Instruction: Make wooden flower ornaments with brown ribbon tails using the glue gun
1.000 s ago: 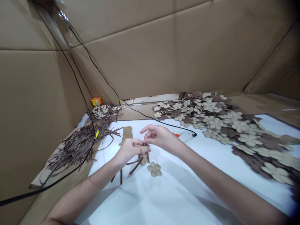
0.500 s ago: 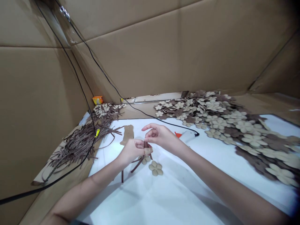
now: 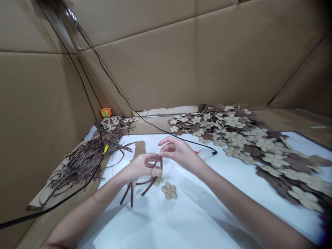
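Note:
My right hand (image 3: 176, 151) is closed in a pinch at the upper end of a thin brown strip (image 3: 161, 163). My left hand (image 3: 142, 166) is curled around the lower part of the strip, index finger near the pinch and thumb lower down. More brown strips (image 3: 131, 195) hang or lie beneath my left hand. Partly hidden among them is a small beige flower piece (image 3: 158, 181). A larger beige five-petal flower (image 3: 169, 191) rests on the white board (image 3: 166, 224), just below my hands. How the strips join is too small to make out.
A heap of brown strips (image 3: 85, 159) lies at left, with small flowers behind it. Beige and brown flowers (image 3: 238, 138) are piled at right. Behind my right wrist lies a white tool (image 3: 206, 152) on a black cable (image 3: 124, 98). A brown scrap (image 3: 140, 148) and orange box (image 3: 106, 112) are farther back.
The left hand has moved slightly left and its thumb and fingers have parted more, showing more of the strip. The right hand keeps its pinch. The view has shifted slightly.

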`<state>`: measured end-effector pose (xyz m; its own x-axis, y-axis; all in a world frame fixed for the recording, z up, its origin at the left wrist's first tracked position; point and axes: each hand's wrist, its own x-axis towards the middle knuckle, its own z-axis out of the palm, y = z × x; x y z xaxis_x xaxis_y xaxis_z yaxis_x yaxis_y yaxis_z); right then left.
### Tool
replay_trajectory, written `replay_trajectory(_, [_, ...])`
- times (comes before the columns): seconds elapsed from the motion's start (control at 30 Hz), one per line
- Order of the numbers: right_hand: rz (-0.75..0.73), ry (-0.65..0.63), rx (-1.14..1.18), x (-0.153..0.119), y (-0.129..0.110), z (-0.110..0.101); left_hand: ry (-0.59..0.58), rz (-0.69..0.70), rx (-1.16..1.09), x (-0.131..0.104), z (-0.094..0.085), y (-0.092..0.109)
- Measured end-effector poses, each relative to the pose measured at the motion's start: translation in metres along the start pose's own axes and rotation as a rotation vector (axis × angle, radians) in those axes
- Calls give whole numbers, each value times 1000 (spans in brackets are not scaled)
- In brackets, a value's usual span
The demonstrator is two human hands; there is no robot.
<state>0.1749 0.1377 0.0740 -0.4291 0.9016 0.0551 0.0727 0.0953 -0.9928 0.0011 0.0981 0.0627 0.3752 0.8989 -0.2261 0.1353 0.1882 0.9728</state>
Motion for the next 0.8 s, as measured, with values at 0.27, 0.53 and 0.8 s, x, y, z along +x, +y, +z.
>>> replay_trajectory(0.27, [16, 27, 84, 2, -4, 1, 197, 120, 112, -8, -4, 20])
replay_trajectory(0.53, [65, 21, 153, -4, -8, 11, 317, 160, 45, -8, 10, 10])
replay_trajectory(0.8, [84, -59, 102, -7, -18, 1, 313, 151, 46, -15, 9, 19])
